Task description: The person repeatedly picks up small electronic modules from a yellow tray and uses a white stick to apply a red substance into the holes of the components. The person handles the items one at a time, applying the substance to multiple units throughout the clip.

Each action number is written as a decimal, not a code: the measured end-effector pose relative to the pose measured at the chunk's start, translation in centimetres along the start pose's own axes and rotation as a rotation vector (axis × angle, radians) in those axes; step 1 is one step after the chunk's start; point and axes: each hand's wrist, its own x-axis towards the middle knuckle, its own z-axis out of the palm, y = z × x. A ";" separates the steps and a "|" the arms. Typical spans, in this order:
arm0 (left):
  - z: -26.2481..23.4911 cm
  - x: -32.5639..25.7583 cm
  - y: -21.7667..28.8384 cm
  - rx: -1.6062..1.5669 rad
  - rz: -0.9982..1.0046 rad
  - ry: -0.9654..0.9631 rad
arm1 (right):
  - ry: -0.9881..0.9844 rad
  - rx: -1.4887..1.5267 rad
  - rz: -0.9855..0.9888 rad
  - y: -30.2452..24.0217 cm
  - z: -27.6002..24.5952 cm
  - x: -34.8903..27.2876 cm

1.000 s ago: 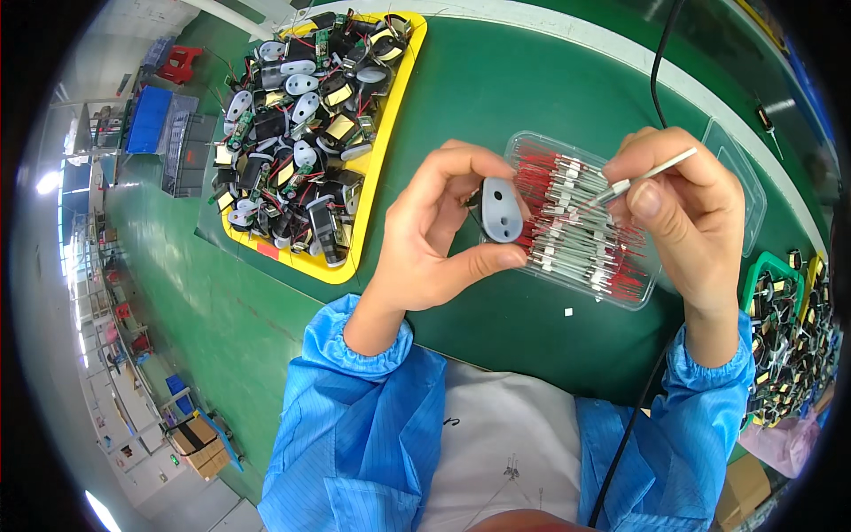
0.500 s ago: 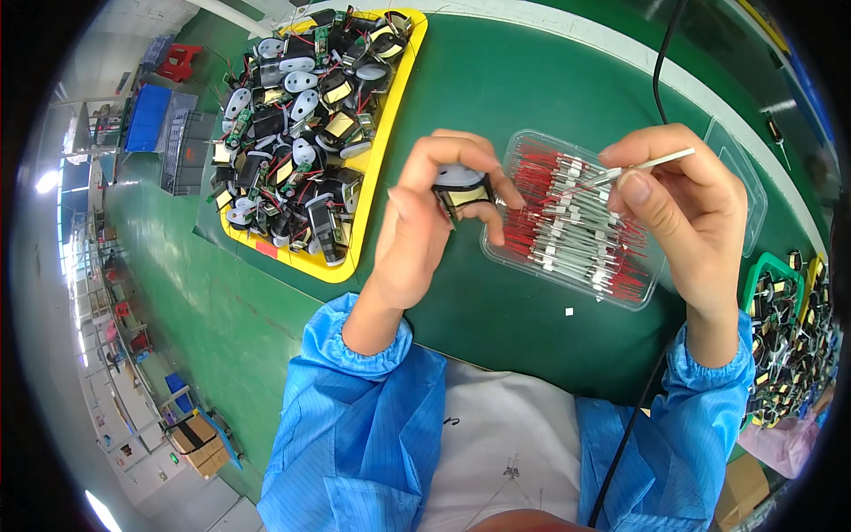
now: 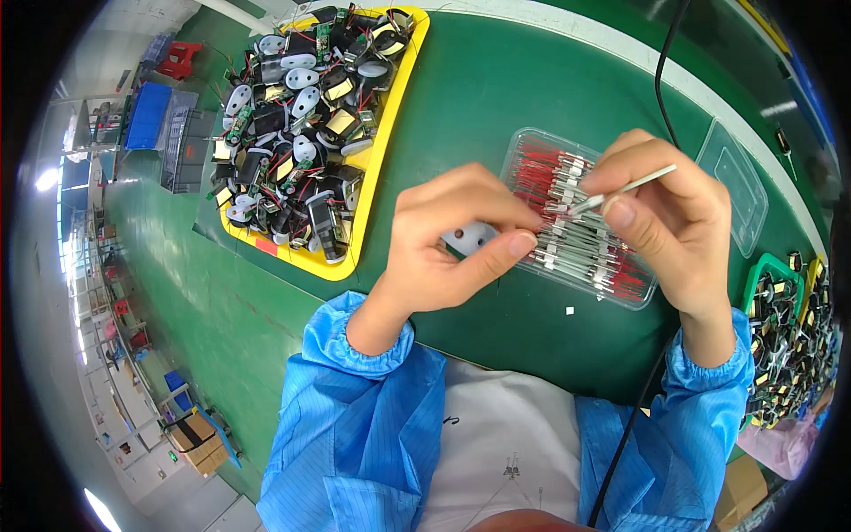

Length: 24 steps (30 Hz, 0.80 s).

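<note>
Tweezers (image 3: 625, 189) | right hand (image 3: 674, 222) fingers pinch them, tips point left | left hand (image 3: 443, 244) fingers grip grey part (image 3: 470, 238)

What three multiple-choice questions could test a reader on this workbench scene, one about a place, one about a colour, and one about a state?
1. Where does the yellow tray of small parts lie?
A. to the left of the left hand
B. under the right hand
C. on the person's lap

2. What colour is the table mat?
A. grey
B. green
C. white

3. What is the state of the left hand?
A. open and flat on the mat
B. closed around a small pale part
C. resting inside the yellow tray

Key: 1 A, the tray sits at upper left, beyond the left hand. 2 B, bare mat shows green between the trays. 3 B, its fingers pinch the pale part, while the right hand holds a thin tool over the clear tray.
</note>
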 end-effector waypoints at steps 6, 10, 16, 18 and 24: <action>0.3 -0.4 0.2 -0.176 -0.054 -0.039 | -0.162 -0.051 0.013 0.6 0.0 -0.1; 0.3 -0.5 0.4 -0.223 -0.092 -0.079 | -0.202 -0.072 -0.003 0.8 -0.1 0.0; 0.4 -0.4 0.3 -0.207 -0.078 -0.089 | -0.231 -0.087 0.014 0.4 -0.3 0.0; 0.4 -0.4 0.3 -0.210 -0.085 -0.090 | -0.203 -0.077 -0.026 0.3 -0.6 0.1; 0.0 -0.5 -0.3 -0.172 -0.022 -0.114 | -0.001 -0.072 -0.057 -0.6 -2.0 0.3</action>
